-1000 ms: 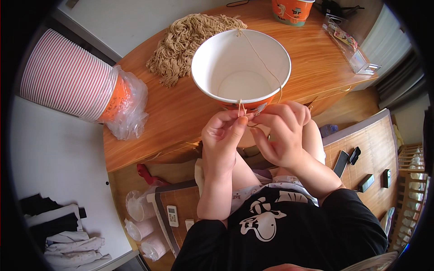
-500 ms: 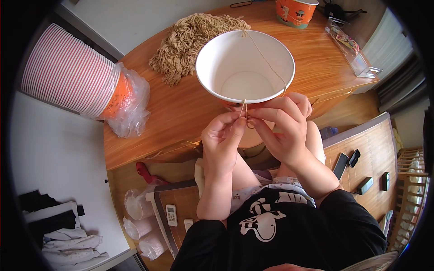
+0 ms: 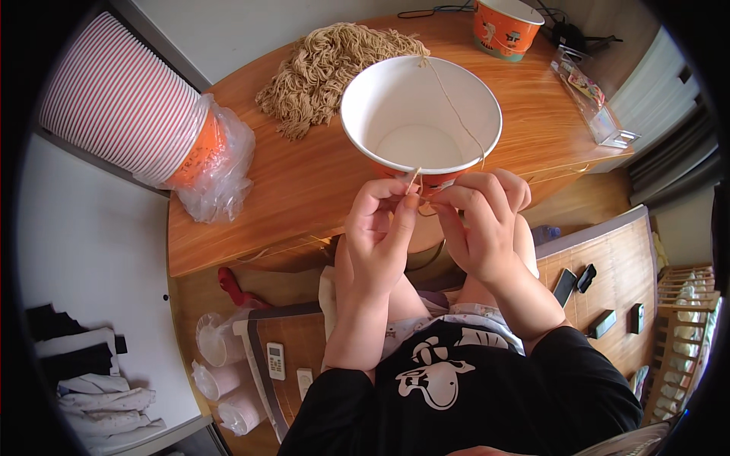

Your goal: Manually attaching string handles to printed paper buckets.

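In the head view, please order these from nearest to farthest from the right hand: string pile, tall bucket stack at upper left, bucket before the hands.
From the right hand:
1. Bucket: just beyond the fingers.
2. String pile: behind the bucket, to its left.
3. Bucket stack: far left.

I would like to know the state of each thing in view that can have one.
Left hand: pinching the cord
Right hand: fingertips pinched at the cord
Cord: tied at the far rim
Front bucket: uncovered
Rear bucket: upright, uncovered
Cord heap: loose, tangled
Bucket stack: nested, partly bagged
Plastic bag: crumpled
Remote: buttons facing up
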Tool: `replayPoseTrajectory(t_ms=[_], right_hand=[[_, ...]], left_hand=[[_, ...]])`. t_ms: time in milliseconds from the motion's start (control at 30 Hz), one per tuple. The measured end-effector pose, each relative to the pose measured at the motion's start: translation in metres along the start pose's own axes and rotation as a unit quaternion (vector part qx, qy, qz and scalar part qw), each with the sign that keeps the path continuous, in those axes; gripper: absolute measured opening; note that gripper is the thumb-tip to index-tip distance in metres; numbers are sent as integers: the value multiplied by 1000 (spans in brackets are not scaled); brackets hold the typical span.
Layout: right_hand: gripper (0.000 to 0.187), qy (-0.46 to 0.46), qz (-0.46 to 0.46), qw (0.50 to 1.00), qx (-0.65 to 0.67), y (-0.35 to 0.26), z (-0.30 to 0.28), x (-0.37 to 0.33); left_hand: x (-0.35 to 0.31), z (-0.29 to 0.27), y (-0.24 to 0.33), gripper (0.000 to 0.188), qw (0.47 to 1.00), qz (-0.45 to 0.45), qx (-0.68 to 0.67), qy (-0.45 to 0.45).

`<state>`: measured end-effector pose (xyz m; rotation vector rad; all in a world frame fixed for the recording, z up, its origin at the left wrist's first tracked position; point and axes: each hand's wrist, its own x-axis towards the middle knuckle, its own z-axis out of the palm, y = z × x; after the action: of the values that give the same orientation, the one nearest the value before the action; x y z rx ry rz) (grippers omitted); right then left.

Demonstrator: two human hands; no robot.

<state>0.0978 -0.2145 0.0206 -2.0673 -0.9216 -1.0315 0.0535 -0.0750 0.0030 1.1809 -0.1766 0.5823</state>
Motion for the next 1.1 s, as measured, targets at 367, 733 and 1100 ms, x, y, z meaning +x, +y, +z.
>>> replayPoseTrajectory(t_ms=[367,733,1100], right_hand=[[26,49,-154,985,-61,7,-8,28],[23,14,-188,982,-17,9,-5,49],[28,-1,-198,980,10,15,-9,45]], left_hand=[[6,8,7,21,888,246,386,43],[4,5,3,14,967,110,224,56],[6,4,5,11,998,25,54,26]])
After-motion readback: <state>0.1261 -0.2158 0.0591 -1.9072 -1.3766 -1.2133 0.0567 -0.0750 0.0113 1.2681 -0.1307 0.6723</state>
